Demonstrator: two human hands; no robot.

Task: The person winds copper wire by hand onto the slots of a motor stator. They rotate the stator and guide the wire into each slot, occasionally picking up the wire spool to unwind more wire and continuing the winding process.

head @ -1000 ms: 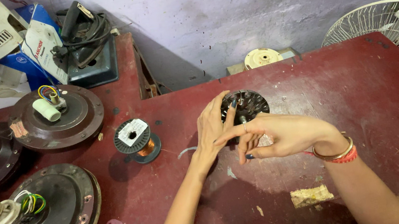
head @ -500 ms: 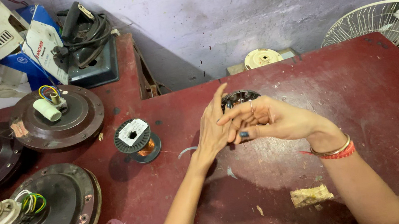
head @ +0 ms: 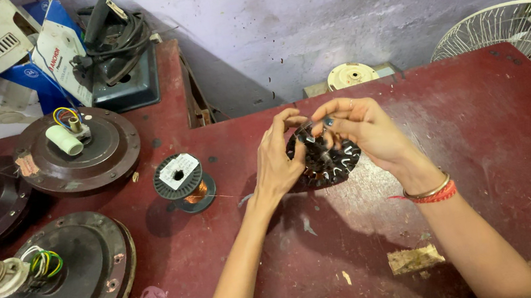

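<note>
Head view: round dark laminated motor stator (head: pixel 327 162) with copper windings is lying flat on the dark red counter (head: pixel 501 115), directly beneath both hands. Left hand (head: pixel 278 157) is gripping its near-left rim; right hand (head: pixel 360 128) is pinching fine wire over its upper edge, both equally close. Black spool of copper wire (head: pixel 182 182) is standing to the left.

Dark metal stator (head: pixel 328 162) with glossy copper windings lies on a scuffed, matt red-painted table (head: pixel 511 141).

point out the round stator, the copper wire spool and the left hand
round stator (head: pixel 330 165): head view, on the dark slotted face below the fingers
copper wire spool (head: pixel 178 175): head view, on its black top flange
left hand (head: pixel 280 160): head view, on the back of the hand
</note>
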